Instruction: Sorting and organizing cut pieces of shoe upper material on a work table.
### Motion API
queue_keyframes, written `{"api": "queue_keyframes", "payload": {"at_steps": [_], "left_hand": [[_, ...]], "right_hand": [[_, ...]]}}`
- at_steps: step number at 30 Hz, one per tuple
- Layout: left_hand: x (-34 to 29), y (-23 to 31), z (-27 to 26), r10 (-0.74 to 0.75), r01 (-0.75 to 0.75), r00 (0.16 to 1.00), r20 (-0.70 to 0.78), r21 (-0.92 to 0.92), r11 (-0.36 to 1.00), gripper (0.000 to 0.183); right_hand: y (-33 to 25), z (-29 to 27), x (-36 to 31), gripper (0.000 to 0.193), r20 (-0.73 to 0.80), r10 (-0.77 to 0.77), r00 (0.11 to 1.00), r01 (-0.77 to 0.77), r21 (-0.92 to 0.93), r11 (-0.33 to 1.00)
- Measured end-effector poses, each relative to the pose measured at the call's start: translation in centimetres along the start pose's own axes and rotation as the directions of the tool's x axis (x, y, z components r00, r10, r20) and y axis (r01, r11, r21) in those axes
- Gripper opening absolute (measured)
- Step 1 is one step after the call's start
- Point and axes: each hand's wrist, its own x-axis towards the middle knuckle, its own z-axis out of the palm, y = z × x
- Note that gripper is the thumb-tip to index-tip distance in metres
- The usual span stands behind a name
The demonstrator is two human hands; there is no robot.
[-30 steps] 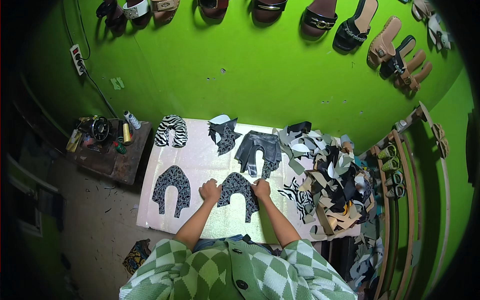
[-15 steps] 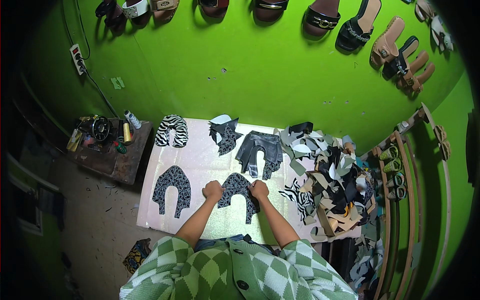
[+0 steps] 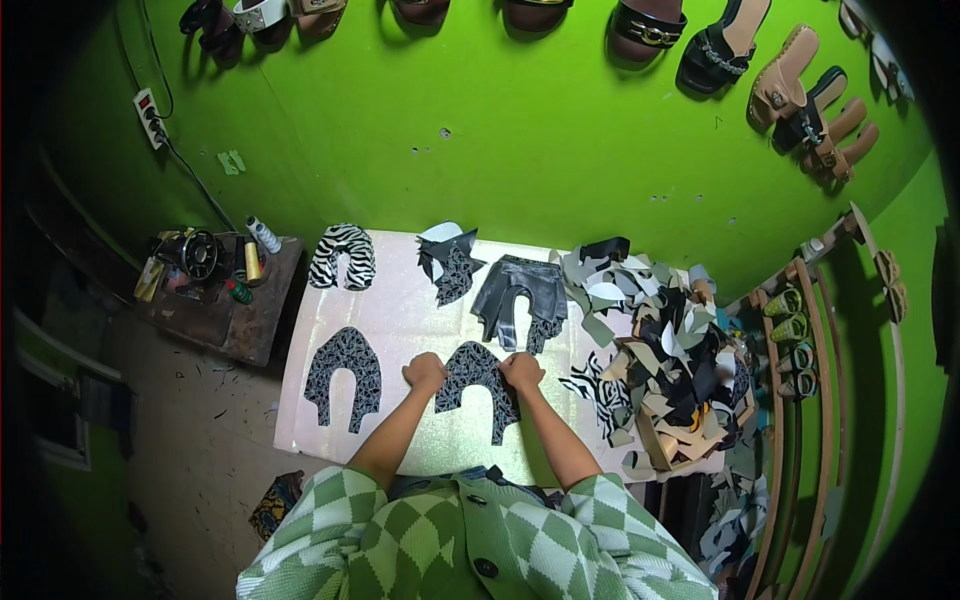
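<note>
Between my hands, on the pale shiny table top, lies a horseshoe-shaped black and grey patterned shoe-upper piece. My left hand is closed on its left edge, and my right hand grips the right edge. A matching patterned piece lies flat to the left. Beyond my right hand rests a stack of black leather pieces of similar shape. At the back left corner sit zebra-striped pieces, and near the back middle a small heap of black, white and patterned pieces.
A large pile of offcuts covers the table's right side. To the left stands a dark wooden sewing table with a sewing machine and thread cones. Sandals hang on the green wall; a wooden rack stands at right.
The view has shifted slightly. Both hands stay at the edges of the patterned piece, with little visible movement.
</note>
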Motion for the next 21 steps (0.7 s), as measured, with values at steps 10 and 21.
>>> {"api": "queue_keyframes", "payload": {"at_steps": [10,21], "left_hand": [[2.3,-0.4,-0.1,-0.008,0.008,0.999,0.049,-0.014,1.000,0.034],[4.4,-0.3,-0.7,0.019,0.008,0.953,0.304,-0.090,0.996,0.042]], "right_hand": [[-0.3,0.5,1.6,0.023,0.071,0.009,0.997,-0.004,-0.065,0.998],[-0.4,-0.8,1.6,0.062,0.103,-0.002,0.995,0.002,0.006,1.000]]}}
